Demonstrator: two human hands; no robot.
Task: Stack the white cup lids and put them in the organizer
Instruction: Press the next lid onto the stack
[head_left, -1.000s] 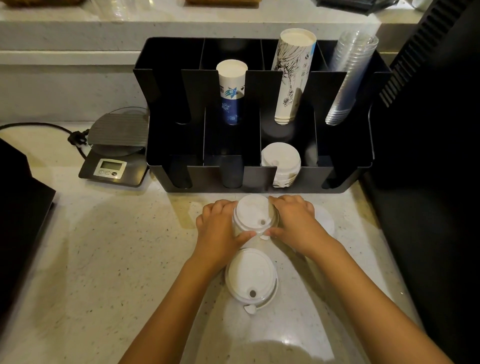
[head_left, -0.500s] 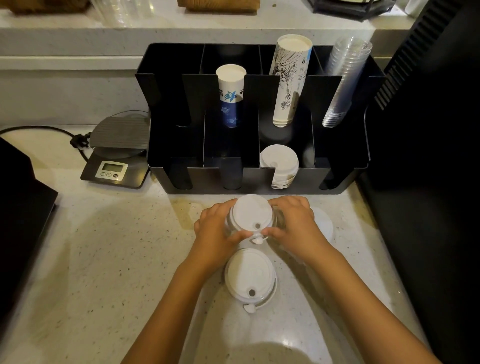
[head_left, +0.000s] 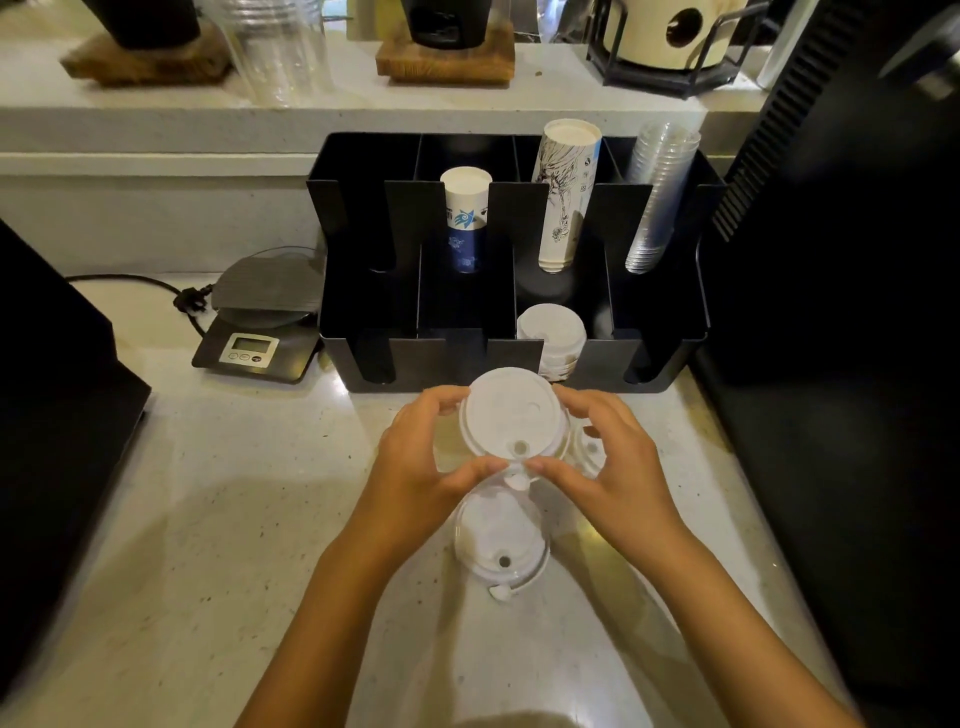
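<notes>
A stack of white cup lids is held above the counter between my left hand and my right hand, fingers cupped round its rim. Another white lid lies flat on the counter just below it. A further lid peeks out under my right hand. Right behind the held stack stands the black organizer, with more white lids stacked in its third front compartment.
The organizer's back slots hold a blue-and-white paper cup stack, a taller printed cup stack and clear plastic cups. A digital scale sits left of it. Black machines flank both sides.
Both hands have lifted the lid stack off the counter and toward the organizer. The camera has tilted up, showing the back shelf.
</notes>
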